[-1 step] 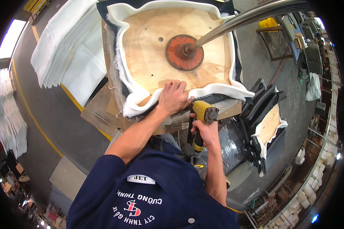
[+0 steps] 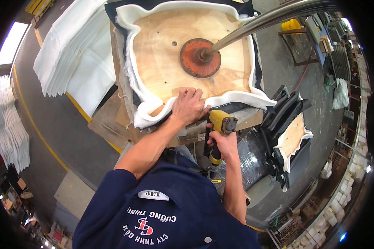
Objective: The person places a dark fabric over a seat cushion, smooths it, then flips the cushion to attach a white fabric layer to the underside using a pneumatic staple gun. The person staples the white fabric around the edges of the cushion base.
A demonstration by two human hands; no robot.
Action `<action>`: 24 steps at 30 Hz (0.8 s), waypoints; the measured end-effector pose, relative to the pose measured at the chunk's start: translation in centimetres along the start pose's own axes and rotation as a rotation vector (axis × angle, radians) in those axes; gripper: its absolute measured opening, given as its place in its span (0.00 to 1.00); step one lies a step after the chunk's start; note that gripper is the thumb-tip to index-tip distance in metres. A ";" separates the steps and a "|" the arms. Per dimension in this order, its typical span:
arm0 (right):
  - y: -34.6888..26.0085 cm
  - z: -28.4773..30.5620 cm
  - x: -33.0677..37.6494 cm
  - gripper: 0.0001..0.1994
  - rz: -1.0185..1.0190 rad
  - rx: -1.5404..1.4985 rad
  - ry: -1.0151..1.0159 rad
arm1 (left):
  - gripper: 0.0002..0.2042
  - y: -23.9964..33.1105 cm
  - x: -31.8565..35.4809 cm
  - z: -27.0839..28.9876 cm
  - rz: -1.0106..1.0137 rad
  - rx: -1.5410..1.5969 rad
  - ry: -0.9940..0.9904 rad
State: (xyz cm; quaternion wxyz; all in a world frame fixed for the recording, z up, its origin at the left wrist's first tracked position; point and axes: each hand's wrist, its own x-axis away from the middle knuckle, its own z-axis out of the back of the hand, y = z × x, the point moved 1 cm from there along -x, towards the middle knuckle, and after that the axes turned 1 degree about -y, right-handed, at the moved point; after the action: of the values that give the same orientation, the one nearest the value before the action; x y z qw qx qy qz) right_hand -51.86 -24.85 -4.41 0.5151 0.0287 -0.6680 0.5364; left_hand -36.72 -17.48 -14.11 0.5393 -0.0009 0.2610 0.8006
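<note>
A curved wooden seat panel lies in front of me, ringed by white padding and a dark cover. At its near edge my left hand has its fingers curled over the padding and cover, pulling or pressing them against the wood. My right hand is wrapped around the handle of a yellow staple gun. The gun's nose sits close to the cover edge, right beside my left thumb; whether it touches is hidden.
A red round plate on a metal pole stands against the panel's middle. White padding sheets are stacked at the left. Another padded wooden panel and black covers lie at the right. A yellow bucket is farther back.
</note>
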 end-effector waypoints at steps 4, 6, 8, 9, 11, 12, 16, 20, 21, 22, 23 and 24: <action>-0.2 -0.4 -0.1 0.18 -0.027 0.032 0.010 | 0.15 0.1 0.3 -0.3 0.011 0.019 0.022; 0.0 -0.8 0.0 0.14 -0.028 0.054 0.031 | 0.15 0.4 0.7 -0.4 0.009 0.038 0.028; -0.5 -0.4 -0.9 0.07 -0.016 0.070 0.026 | 0.14 0.1 0.2 -0.3 0.011 0.027 0.015; -0.8 -0.3 -0.9 0.06 -0.011 0.076 0.029 | 0.14 0.1 0.0 -0.1 0.005 0.024 0.012; -0.4 -0.1 -0.4 0.10 -0.018 0.079 0.023 | 0.14 0.4 0.4 -0.1 0.005 0.016 0.008; -0.2 -0.1 0.0 0.12 -0.002 0.040 0.030 | 0.14 0.5 0.3 0.0 0.000 0.017 0.009; 2.8 1.1 1.5 0.19 0.045 -0.107 0.052 | 0.16 -0.3 -0.6 0.5 -0.097 0.167 -0.161; 4.0 1.9 1.8 0.22 0.067 -0.130 0.071 | 0.24 -2.0 -0.4 2.7 -0.081 0.204 -0.289; 4.0 1.9 1.7 0.22 0.063 -0.123 0.068 | 0.24 -1.8 -0.2 2.9 -0.121 0.145 -0.277; 3.9 1.9 1.5 0.22 0.058 -0.116 0.064 | 0.25 -1.6 0.0 2.9 -0.159 0.086 -0.263; 3.8 2.1 1.5 0.22 0.048 -0.098 0.062 | 0.25 -1.3 0.2 2.6 -0.190 0.038 -0.246; 3.7 2.1 1.6 0.22 0.062 -0.114 0.055 | 0.24 -1.1 0.3 2.1 -0.195 0.027 -0.204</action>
State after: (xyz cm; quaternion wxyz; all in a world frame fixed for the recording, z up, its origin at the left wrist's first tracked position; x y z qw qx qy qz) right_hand -56.16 -24.07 -5.60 0.5174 -0.0361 -0.6835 0.5136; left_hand -35.30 -16.08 -12.83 0.6382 0.0623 0.2141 0.7369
